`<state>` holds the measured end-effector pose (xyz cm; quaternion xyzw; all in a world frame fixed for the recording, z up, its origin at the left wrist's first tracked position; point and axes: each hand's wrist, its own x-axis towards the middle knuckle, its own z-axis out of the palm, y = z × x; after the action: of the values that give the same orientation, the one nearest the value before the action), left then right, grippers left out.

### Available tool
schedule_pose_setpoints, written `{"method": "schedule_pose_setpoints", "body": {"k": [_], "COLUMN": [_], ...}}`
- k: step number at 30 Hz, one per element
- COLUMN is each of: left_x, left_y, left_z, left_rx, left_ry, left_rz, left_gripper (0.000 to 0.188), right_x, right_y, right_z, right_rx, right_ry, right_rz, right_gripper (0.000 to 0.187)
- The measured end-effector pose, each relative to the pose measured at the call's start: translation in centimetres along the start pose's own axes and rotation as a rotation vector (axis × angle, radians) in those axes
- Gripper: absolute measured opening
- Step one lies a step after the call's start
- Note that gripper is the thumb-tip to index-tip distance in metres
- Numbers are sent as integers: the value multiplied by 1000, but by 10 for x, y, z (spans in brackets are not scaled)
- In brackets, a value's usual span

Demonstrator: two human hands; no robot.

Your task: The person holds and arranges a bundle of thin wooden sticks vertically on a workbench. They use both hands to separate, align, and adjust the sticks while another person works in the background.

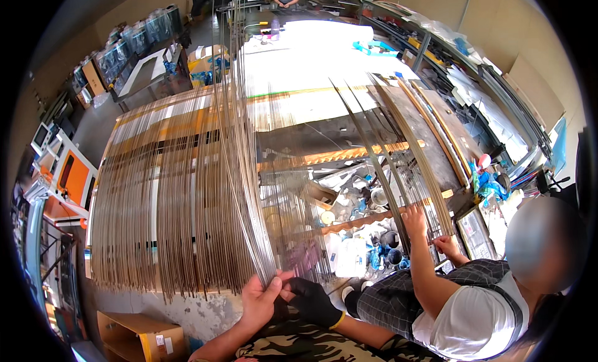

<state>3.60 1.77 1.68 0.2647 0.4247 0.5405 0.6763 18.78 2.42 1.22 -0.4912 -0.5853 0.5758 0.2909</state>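
A bundle of long thin metal rods fans up and away from me, its near ends pinched by my bare left hand. Close against those fingertips is my right hand in a black glove with a yellow cuff, its fingers curled; whatever they hold is hidden. Many similar rods lie side by side across the rack to the left. More rods lie just right of the bundle.
At the right, a co-worker's hands are on another group of rods. Wavy-edged wooden bars cross the rack. An open cardboard box stands at lower left. Under the rack sit cups and a white plastic container.
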Motion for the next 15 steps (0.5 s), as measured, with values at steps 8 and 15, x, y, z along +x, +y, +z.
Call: {"method": "schedule_pose_setpoints", "body": {"k": [8,15], "left_x": [3,-4], "left_y": [-6,4], "left_z": [-4,-6], "left_rx": [229,157], "left_ry": [22,10], "left_rz": [151,35], "left_gripper": [17,24], "right_x": [-5,49], "right_y": [-1,32], "right_z": [5,-47], "right_rx": [-138,417], "right_ry": [372,535], "right_rz": [22,-97], "right_gripper": [18,18]}}
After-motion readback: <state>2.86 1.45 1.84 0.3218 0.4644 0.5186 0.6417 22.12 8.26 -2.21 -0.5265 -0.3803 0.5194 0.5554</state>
